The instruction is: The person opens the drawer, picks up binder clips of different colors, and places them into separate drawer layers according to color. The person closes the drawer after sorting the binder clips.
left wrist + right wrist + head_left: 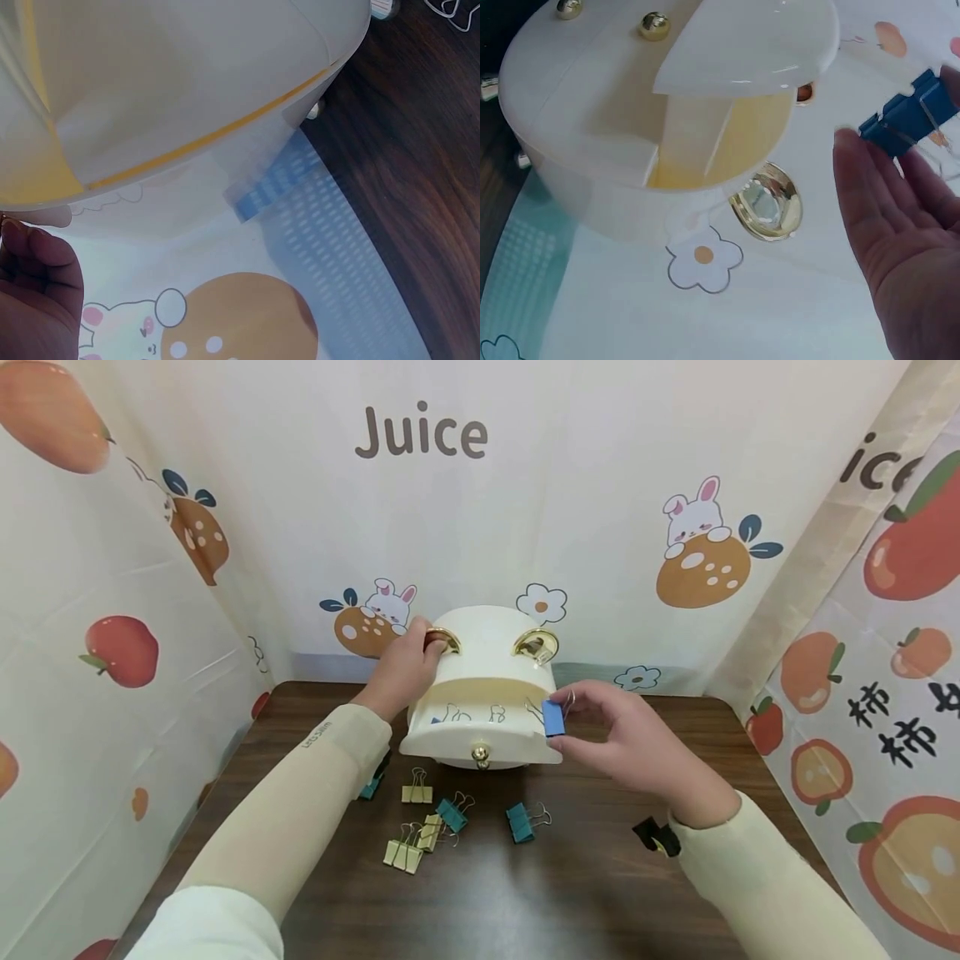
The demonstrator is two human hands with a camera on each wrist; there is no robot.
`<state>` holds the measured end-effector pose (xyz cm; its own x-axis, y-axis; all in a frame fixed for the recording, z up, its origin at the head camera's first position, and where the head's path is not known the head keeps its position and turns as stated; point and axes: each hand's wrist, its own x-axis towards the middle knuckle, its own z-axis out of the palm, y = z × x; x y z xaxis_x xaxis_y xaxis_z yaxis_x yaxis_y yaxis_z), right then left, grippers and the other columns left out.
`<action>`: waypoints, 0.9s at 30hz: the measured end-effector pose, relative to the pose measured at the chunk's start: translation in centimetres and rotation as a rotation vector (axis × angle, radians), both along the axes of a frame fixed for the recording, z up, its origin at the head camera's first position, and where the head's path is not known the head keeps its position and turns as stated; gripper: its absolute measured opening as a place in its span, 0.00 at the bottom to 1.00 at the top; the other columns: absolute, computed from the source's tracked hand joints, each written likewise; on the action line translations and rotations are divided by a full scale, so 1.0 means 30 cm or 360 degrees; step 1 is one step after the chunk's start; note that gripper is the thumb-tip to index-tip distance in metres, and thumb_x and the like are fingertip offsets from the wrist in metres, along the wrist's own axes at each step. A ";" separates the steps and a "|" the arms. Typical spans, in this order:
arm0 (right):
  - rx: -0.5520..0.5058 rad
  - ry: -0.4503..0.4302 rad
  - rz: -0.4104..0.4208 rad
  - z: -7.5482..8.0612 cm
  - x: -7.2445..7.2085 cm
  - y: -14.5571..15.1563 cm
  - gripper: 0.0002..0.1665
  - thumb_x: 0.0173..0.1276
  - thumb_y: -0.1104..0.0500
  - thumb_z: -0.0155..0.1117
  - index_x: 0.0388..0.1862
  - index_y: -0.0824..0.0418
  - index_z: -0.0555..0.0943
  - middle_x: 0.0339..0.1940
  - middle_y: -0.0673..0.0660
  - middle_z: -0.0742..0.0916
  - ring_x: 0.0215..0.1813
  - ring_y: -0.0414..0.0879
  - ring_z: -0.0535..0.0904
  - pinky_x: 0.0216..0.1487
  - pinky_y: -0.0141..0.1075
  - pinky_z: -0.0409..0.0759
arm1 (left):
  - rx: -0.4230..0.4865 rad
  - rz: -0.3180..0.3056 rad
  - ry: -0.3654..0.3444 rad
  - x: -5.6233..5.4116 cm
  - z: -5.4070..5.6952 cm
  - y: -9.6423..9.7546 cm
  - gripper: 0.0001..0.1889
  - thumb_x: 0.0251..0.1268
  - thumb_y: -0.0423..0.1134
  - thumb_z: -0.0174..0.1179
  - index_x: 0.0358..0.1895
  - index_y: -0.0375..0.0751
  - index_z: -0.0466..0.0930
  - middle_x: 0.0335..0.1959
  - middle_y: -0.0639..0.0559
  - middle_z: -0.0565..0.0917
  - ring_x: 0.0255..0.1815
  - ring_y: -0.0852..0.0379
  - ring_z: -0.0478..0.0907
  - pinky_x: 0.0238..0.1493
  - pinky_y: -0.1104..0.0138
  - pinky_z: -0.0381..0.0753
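Note:
A white storage box with gold ear-shaped handles stands at the table's back, its upper drawer pulled out. My left hand grips the left gold handle; its fingers show curled at the box's edge in the left wrist view. My right hand pinches a blue binder clip at the drawer's right side. The same binder clip lies between thumb and fingers in the right wrist view. Wire handles of several clips show inside the drawer; their bodies are mostly hidden.
On the dark wooden table in front of the box lie several loose binder clips, among them a teal clip and a yellow clip. Gold knobs stick out at the front. Printed cloth hangs behind and at both sides.

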<state>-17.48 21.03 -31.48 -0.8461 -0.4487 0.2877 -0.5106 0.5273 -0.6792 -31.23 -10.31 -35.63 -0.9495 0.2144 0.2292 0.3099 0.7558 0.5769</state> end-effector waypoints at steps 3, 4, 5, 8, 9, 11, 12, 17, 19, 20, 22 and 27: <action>0.0012 -0.0045 -0.0071 0.004 -0.013 -0.011 0.26 0.64 0.55 0.79 0.59 0.56 0.81 0.53 0.48 0.85 0.53 0.43 0.83 0.57 0.47 0.80 | 0.0000 -0.0012 0.0003 -0.002 -0.002 0.001 0.14 0.85 0.50 0.45 0.53 0.42 0.62 0.43 0.41 0.79 0.41 0.43 0.77 0.44 0.52 0.75; 0.0013 -0.0051 -0.0086 0.004 -0.019 -0.015 0.25 0.64 0.55 0.79 0.58 0.56 0.81 0.52 0.48 0.85 0.53 0.43 0.83 0.57 0.48 0.80 | 0.0003 -0.0015 0.0006 -0.004 -0.002 0.002 0.14 0.85 0.50 0.45 0.53 0.42 0.62 0.43 0.41 0.78 0.41 0.43 0.77 0.44 0.53 0.75; 0.0025 -0.0048 -0.0100 0.005 -0.025 -0.019 0.25 0.65 0.54 0.79 0.58 0.56 0.81 0.52 0.48 0.86 0.54 0.45 0.83 0.57 0.49 0.80 | 0.0006 -0.0019 0.0007 -0.005 -0.002 0.002 0.14 0.85 0.50 0.45 0.53 0.42 0.62 0.43 0.41 0.78 0.41 0.43 0.77 0.44 0.53 0.75; 0.0066 -0.0055 -0.0127 0.009 -0.045 -0.037 0.26 0.65 0.53 0.78 0.59 0.55 0.81 0.52 0.48 0.86 0.55 0.46 0.84 0.58 0.49 0.80 | 0.0014 -0.0017 0.0002 -0.005 -0.001 0.003 0.14 0.85 0.50 0.45 0.53 0.42 0.62 0.43 0.41 0.78 0.41 0.43 0.76 0.43 0.53 0.75; 0.0085 -0.0064 -0.0135 0.010 -0.052 -0.043 0.26 0.65 0.52 0.78 0.59 0.55 0.81 0.52 0.48 0.86 0.55 0.47 0.84 0.59 0.49 0.80 | 0.0015 -0.0016 -0.0001 -0.005 -0.002 0.003 0.14 0.85 0.50 0.45 0.53 0.42 0.62 0.43 0.41 0.78 0.40 0.43 0.76 0.43 0.53 0.75; 0.0133 -0.0091 -0.0150 0.013 -0.066 -0.052 0.26 0.66 0.50 0.78 0.60 0.55 0.80 0.52 0.48 0.85 0.55 0.47 0.83 0.59 0.48 0.80 | 0.0014 -0.0012 -0.0011 -0.004 -0.003 0.003 0.14 0.85 0.50 0.45 0.53 0.42 0.62 0.43 0.41 0.78 0.41 0.43 0.76 0.43 0.53 0.75; 0.0155 -0.0106 -0.0151 0.015 -0.073 -0.056 0.27 0.66 0.50 0.77 0.60 0.55 0.80 0.52 0.48 0.85 0.55 0.47 0.83 0.59 0.48 0.80 | 0.0013 -0.0010 -0.0015 -0.004 -0.003 0.004 0.14 0.85 0.50 0.45 0.53 0.42 0.62 0.43 0.41 0.78 0.41 0.43 0.77 0.44 0.53 0.75; 0.0276 -0.0111 -0.0129 0.018 -0.110 -0.065 0.24 0.68 0.49 0.75 0.58 0.56 0.81 0.52 0.49 0.85 0.55 0.50 0.83 0.58 0.48 0.79 | 0.0015 -0.0008 -0.0025 -0.008 -0.001 0.005 0.14 0.85 0.50 0.45 0.54 0.42 0.62 0.44 0.41 0.78 0.42 0.43 0.77 0.45 0.52 0.76; 0.0315 -0.0092 -0.0110 0.019 -0.123 -0.070 0.23 0.68 0.50 0.75 0.57 0.57 0.82 0.51 0.50 0.86 0.54 0.51 0.83 0.57 0.48 0.80 | 0.0018 -0.0003 -0.0029 -0.008 0.000 0.005 0.14 0.85 0.50 0.45 0.54 0.42 0.61 0.44 0.41 0.78 0.42 0.43 0.76 0.45 0.52 0.75; 0.0335 -0.0086 -0.0103 0.020 -0.128 -0.074 0.22 0.68 0.50 0.75 0.56 0.57 0.82 0.50 0.50 0.86 0.54 0.51 0.83 0.56 0.48 0.80 | 0.0021 0.0000 -0.0035 -0.008 0.000 0.005 0.14 0.85 0.50 0.45 0.54 0.42 0.62 0.44 0.41 0.78 0.42 0.43 0.76 0.45 0.52 0.76; 0.0372 -0.0085 -0.0084 0.018 -0.139 -0.082 0.21 0.68 0.50 0.75 0.54 0.57 0.82 0.49 0.49 0.86 0.52 0.50 0.83 0.53 0.47 0.80 | 0.0024 0.0007 -0.0045 -0.007 0.001 0.004 0.14 0.85 0.50 0.45 0.54 0.42 0.62 0.45 0.41 0.78 0.43 0.43 0.76 0.46 0.51 0.75; 0.0483 -0.0109 -0.0088 0.008 -0.156 -0.107 0.18 0.68 0.48 0.74 0.51 0.55 0.82 0.47 0.49 0.85 0.53 0.48 0.82 0.53 0.46 0.79 | 0.0021 0.0016 -0.0062 -0.003 0.002 0.001 0.14 0.85 0.50 0.45 0.54 0.43 0.61 0.45 0.41 0.78 0.43 0.43 0.76 0.46 0.51 0.75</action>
